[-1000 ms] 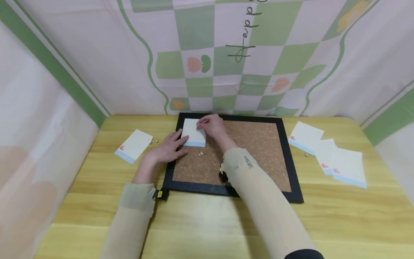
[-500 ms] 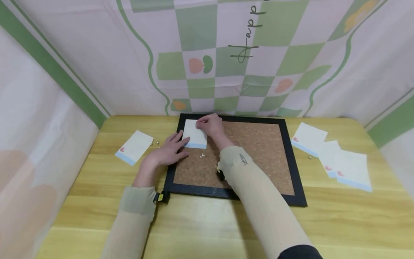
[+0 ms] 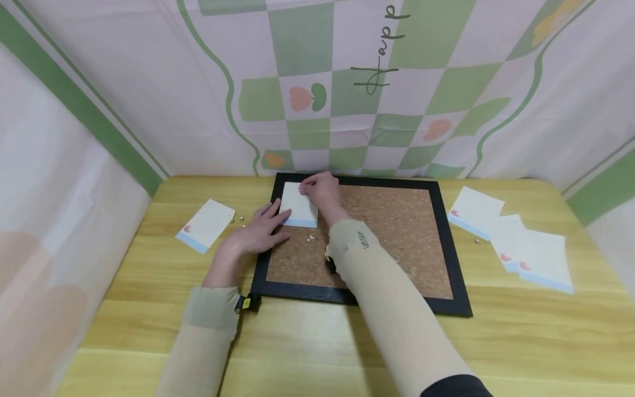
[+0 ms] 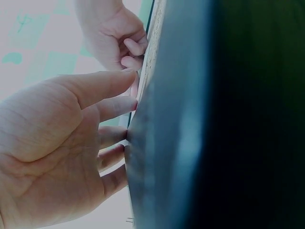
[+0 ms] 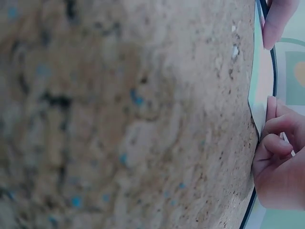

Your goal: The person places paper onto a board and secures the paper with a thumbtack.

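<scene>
A white card [image 3: 300, 204] with a blue lower strip lies on the upper left of the black-framed cork board [image 3: 397, 237]. My right hand [image 3: 321, 190] is at the card's upper part, thumb and fingertips pinching what looks like a tiny thumbtack against it; the fingers largely hide it. In the right wrist view the right hand [image 5: 281, 157] has curled fingers, and the card's near edge [image 5: 257, 107] lifts slightly off the cork. Spread out, my left hand [image 3: 255, 229] rests across the frame's left side, fingertips on the card's lower left; the left wrist view shows the left hand [image 4: 62, 138] with extended fingers.
Several small pale bits [image 3: 311, 238] lie on the cork below the card. To the left are another card [image 3: 207, 223] and small shiny tacks [image 3: 241, 219]. Right of the board lie three overlapping cards [image 3: 476, 212] and one tack [image 3: 477, 241]. A patterned curtain [image 3: 352, 127] hangs behind the table.
The right forearm has swung slightly to the left while the fingertips stay at the card's upper part. My left hand keeps its place. The view has shifted a little.
</scene>
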A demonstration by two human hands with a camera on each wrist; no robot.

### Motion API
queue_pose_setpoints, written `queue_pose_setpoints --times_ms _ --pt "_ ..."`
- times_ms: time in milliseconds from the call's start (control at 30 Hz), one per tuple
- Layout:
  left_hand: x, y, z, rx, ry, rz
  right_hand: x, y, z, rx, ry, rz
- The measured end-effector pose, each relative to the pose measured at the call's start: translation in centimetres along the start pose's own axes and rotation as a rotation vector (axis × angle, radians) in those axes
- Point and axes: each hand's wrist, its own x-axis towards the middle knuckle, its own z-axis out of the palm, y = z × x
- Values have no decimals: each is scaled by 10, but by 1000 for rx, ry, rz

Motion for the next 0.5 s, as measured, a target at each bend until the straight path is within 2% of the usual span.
queue_pose_setpoints --times_ms 267,500 --pt "-1 -1 -1 -5 4 7 -1 -3 2 4 28 25" --pt "-1 0 1 1 10 9 0 -3 0 27 2 80"
